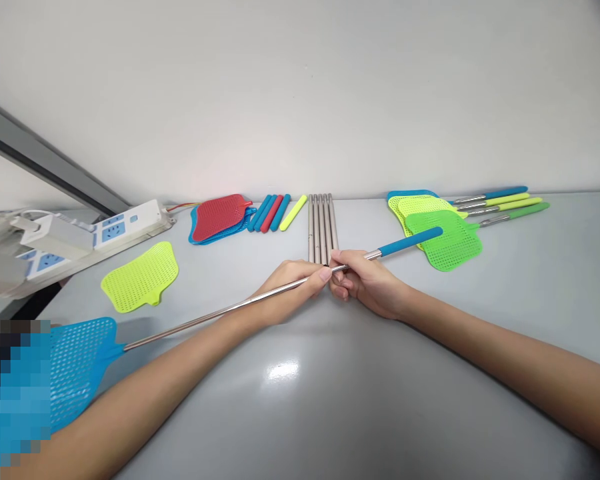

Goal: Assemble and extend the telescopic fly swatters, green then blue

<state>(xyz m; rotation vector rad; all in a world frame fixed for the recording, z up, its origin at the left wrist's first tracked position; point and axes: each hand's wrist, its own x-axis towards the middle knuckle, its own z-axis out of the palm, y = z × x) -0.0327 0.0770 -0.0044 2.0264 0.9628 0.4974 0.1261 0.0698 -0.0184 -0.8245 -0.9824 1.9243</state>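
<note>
A fly swatter with a blue perforated head, an extended metal telescopic rod and a blue grip lies slantwise across both hands. My left hand is closed on the rod near its middle, thumb on top. Close beside it, my right hand pinches the rod just below the blue grip, which points up to the right. The swatter's head is at the lower left, partly covered by blurred blocks. Just beyond my hands, several metal rods lie side by side on the grey table.
Several coloured grips lie left of the rods, near red and blue swatter heads. A yellow head lies nearer. Several assembled swatters lie at right. A power strip with plugs stands at left. A wall borders the table.
</note>
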